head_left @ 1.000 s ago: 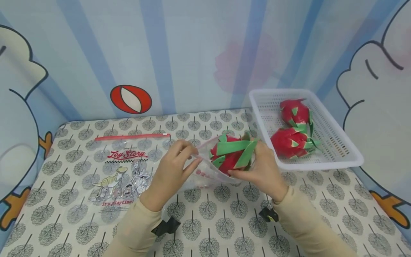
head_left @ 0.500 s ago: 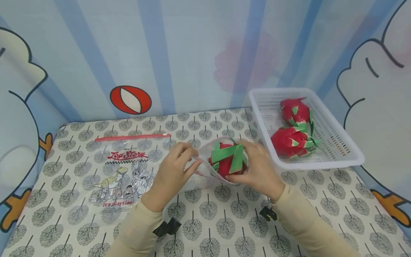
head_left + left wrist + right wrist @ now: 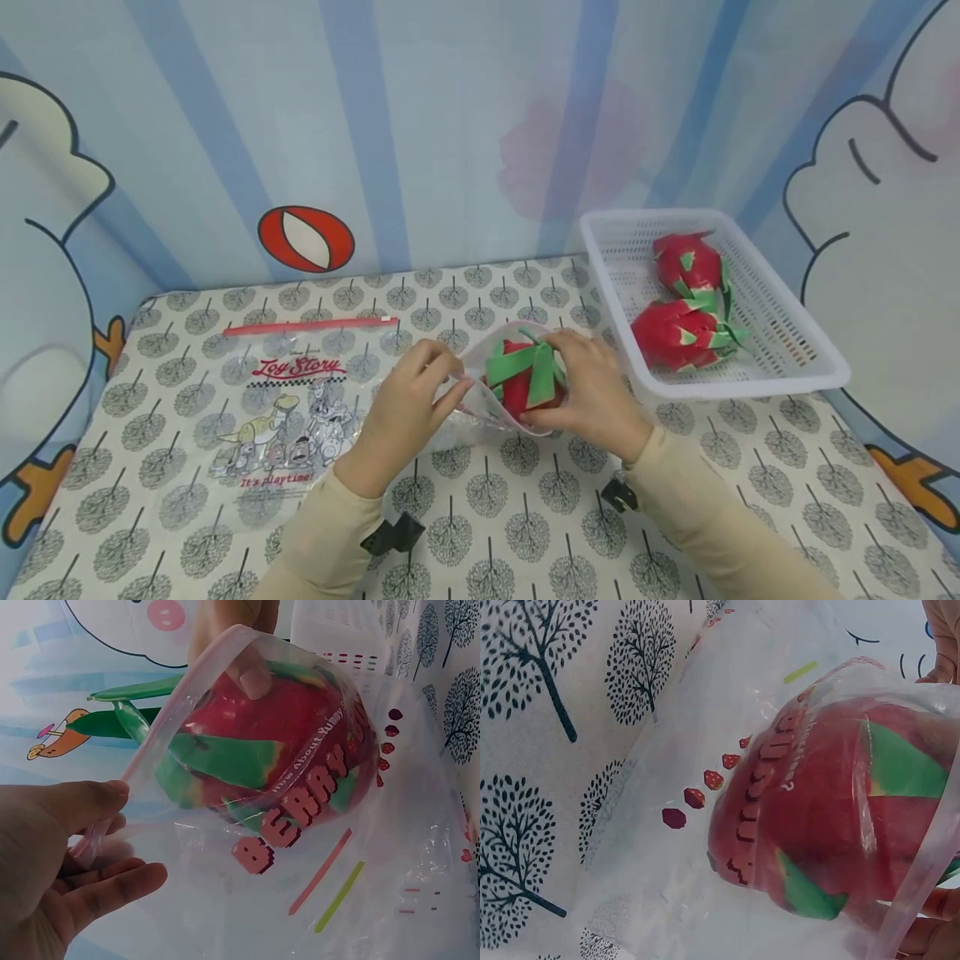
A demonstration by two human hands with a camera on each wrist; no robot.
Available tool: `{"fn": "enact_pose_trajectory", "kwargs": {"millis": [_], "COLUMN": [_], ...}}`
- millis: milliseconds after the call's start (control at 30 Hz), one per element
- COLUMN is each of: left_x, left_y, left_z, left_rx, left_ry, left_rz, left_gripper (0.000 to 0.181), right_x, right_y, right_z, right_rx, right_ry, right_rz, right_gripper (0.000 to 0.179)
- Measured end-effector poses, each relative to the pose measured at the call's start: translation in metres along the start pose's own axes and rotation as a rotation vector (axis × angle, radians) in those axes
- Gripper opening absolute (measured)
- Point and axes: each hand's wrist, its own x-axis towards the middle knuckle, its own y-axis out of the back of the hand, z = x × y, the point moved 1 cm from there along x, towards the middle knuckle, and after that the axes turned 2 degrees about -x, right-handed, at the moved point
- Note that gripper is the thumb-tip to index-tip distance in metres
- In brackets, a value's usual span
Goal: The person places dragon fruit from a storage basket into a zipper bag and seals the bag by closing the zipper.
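A red dragon fruit (image 3: 522,387) with green leafy scales sits in the mouth of a clear zip bag (image 3: 360,870) with pink edging and "BERRY" lettering. My right hand (image 3: 592,392) grips the fruit from the right, thumb at the front; in the right wrist view only some fingers (image 3: 930,930) show at the bag's rim. My left hand (image 3: 412,404) pinches the bag's pink edge between thumb and fingers, on the left of the opening. Through the plastic, most of the fruit's body (image 3: 817,802) shows inside the bag, its long green leaves pointing out of the mouth.
A white perforated basket (image 3: 750,387) at the right holds two more dragon fruits (image 3: 687,260). Flat on the patterned tablecloth (image 3: 487,575) at the left lies a clear "Toy Story" bag (image 3: 292,417) with a red zip strip. A printed cloth backdrop (image 3: 465,125) rises behind.
My right hand has brought the dragon fruit left and down, deeper into the bag's mouth. The left hand has kept its pinch on the edge, nearly still.
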Motion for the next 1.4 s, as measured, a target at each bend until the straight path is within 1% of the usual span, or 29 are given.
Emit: {"fn": "enact_pose_trajectory", "kwargs": {"millis": [200, 500, 800, 1133, 1233, 1400], "left_x": [-0.003, -0.005, -0.011, -0.012, -0.012, -0.009], "left_y": [-0.002, -0.005, -0.009, -0.012, -0.013, -0.01], "left_z": [-0.001, -0.003, -0.008, -0.011, -0.01, -0.008], "left_rx": [0.006, -0.006, -0.026, -0.02, -0.016, -0.036], "left_ry": [0.009, 0.028, 0.036, 0.013, 0.007, 0.007], "left_rz": [-0.004, -0.021, -0.039, -0.023, -0.015, 0.001], "left_gripper": [0.019, 0.016, 0.013, 0.012, 0.013, 0.011], "right_x": [0.002, 0.003, 0.005, 0.007, 0.008, 0.008], "right_y": [-0.006, -0.012, -0.024, -0.022, -0.021, -0.02], "right_z": [0.0, 0.001, -0.001, -0.008, -0.01, -0.01], "right_rx": [-0.052, -0.059, -0.196, -0.294, -0.311, -0.304], "right_ry": [-0.007, -0.024, 0.026, 0.043, 0.058, 0.102], "right_rz": [-0.026, -0.063, -0.052, -0.072, -0.074, -0.068], "right_gripper": [0.099, 0.102, 0.098, 0.103, 0.103, 0.099]}}
